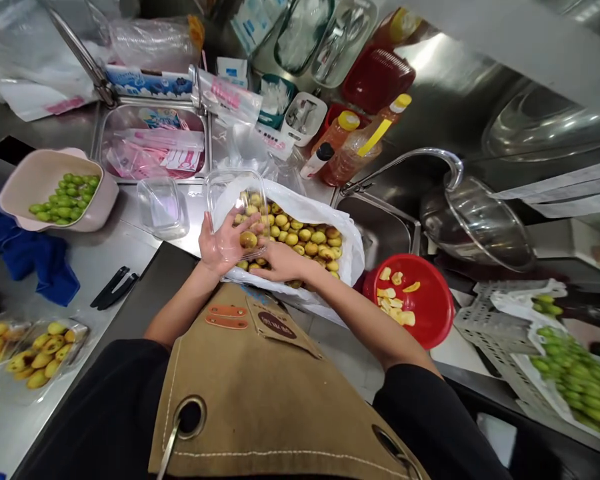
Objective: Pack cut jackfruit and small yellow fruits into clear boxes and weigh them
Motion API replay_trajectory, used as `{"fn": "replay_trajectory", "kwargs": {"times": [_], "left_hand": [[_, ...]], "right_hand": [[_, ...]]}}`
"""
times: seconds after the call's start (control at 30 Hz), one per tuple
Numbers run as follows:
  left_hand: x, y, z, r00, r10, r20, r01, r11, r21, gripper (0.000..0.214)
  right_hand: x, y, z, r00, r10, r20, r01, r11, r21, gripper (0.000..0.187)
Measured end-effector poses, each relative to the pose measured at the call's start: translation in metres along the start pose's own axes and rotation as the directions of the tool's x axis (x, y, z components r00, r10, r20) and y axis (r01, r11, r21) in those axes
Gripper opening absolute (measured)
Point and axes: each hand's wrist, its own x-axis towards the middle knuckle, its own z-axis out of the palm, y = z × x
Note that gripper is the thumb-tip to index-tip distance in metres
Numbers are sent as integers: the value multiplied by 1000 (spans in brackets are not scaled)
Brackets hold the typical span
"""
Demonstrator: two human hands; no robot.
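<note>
A clear plastic container (236, 181) is held over the fruit by my left hand (223, 243), whose spread fingers show through the plastic from underneath. One yellow fruit (249, 240) appears at the container's lower part; whether it lies inside or below is hard to tell. My right hand (283, 261) lies low over the loquats (305, 235), close to the container's lower right edge. Its fingers look stretched and apart, their tips partly hidden. The loquats, yellow with brown spots, fill a box lined with a white plastic bag (353, 250).
Left are an empty clear container (163, 207), a pink basin (17, 187) of green grapes, black tongs (114, 288), a blue cloth (47, 270) and packed loquats (43, 353). Right stand a red bowl (433, 287) with fruit pieces and a sink (380, 223). Bottles (353, 150) stand behind.
</note>
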Motion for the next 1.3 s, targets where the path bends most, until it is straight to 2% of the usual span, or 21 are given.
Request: {"fn": "replay_trajectory", "kwargs": {"times": [0.1,0.17,0.3,0.37,0.43,0.47,0.5,0.53,0.67,0.7,0.73,0.77,0.83,0.87,0.9,0.93,1.0,1.03,1.07,1.13,1.3], "left_hand": [[-6,4,-6,998,53,-29,-53,999,-10,82],[-9,6,-9,996,74,-47,-75,997,-18,82],[-12,2,-8,990,96,-99,-102,994,-51,80],[-12,-4,-6,986,113,-122,-123,990,-71,76],[-9,-13,-3,985,119,-129,-129,988,-80,71],[-7,-17,-2,986,109,-125,-119,990,-81,68],[-6,-22,0,989,91,-119,-101,992,-81,66],[-4,-26,2,991,67,-116,-76,994,-78,65],[-1,-34,11,982,-12,-191,3,999,-47,68],[-2,-33,12,976,-9,-219,0,999,-43,69],[-4,-31,13,971,1,-240,-11,999,-41,70],[-6,-28,13,968,17,-250,-28,999,-43,71],[-11,-21,11,969,48,-242,-62,997,-50,74],[-14,-17,10,971,63,-229,-77,996,-51,76],[-17,-13,9,973,79,-217,-92,994,-52,79],[-20,-9,8,974,91,-208,-105,993,-52,83],[-23,-3,7,973,94,-211,-107,993,-50,89],[-24,-1,7,971,81,-223,-94,994,-49,91],[-24,0,7,970,59,-235,-73,996,-50,94],[-23,0,9,973,6,-232,-21,998,-60,96],[-19,-5,9,978,-88,-188,68,991,-111,89]], "right_hand": [[-4,-4,-7,999,-8,54,4,997,72,37],[-9,-6,-11,999,-20,48,15,993,115,33],[-21,2,-29,988,21,-151,12,976,217,29],[-25,8,-46,930,105,-352,-15,969,248,28],[-24,7,-63,808,168,-565,-32,970,242,27],[-20,1,-70,740,173,-650,-29,974,227,27],[-14,-8,-76,693,158,-703,-23,980,198,27],[-6,-20,-80,684,128,-718,-18,987,159,28],[27,-72,-79,787,1,-617,-13,1000,-15,42],[31,-78,-76,784,-16,-621,-13,999,-42,45],[31,-80,-72,750,-16,-661,-24,998,-51,45],[28,-77,-68,687,7,-727,-47,998,-35,44],[11,-60,-56,531,131,-837,-123,989,77,43],[-2,-48,-48,499,216,-839,-171,974,149,45],[-16,-37,-40,520,292,-802,-222,954,203,47],[-30,-28,-31,589,349,-729,-274,935,226,50],[-58,-17,-11,767,386,-512,-353,921,166,53],[-69,-16,-2,831,379,-408,-371,923,103,55],[-78,-18,7,868,370,-332,-380,924,37,56],[-91,-24,23,890,368,-268,-399,914,-72,54],[-101,-28,42,891,318,-324,-379,913,-148,39]]}}
